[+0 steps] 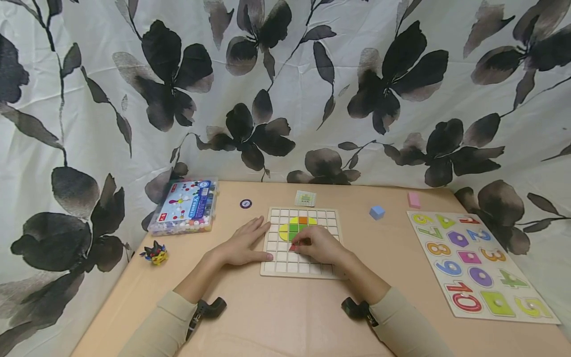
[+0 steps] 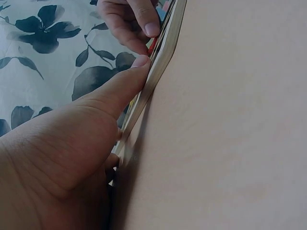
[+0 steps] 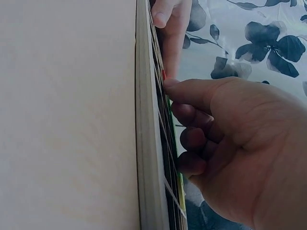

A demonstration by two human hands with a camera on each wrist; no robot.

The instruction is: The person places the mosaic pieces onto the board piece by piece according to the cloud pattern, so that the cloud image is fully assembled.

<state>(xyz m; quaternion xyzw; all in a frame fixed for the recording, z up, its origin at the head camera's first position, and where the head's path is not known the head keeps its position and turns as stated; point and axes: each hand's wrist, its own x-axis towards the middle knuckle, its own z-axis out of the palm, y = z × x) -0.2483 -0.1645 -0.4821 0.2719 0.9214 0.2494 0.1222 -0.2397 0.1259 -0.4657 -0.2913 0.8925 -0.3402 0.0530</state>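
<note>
A white gridded board (image 1: 278, 268) lies on the table, with yellow, green and orange tiles set in its squares. On its left edge rests my left hand (image 1: 245, 245), fingers extended and thumb along the near part of the rim. My right hand (image 1: 322, 244) is over the middle of the board, its thumb and fingers pinching a small red tile (image 1: 292, 248) just below the green tiles (image 1: 293, 232). In the right wrist view, the red tile (image 3: 163, 74) shows at the thumb tip, with the other fingers curled close over the board.
A clear box of small parts (image 1: 183, 203) and a small yellow-black figure (image 1: 156, 254) stand left. Behind the board lie a round dark token (image 1: 246, 204) and a pattern card (image 1: 305, 198). Rightward are a blue cube (image 1: 376, 212), a pink block (image 1: 414, 200) and a number puzzle board (image 1: 450, 290).
</note>
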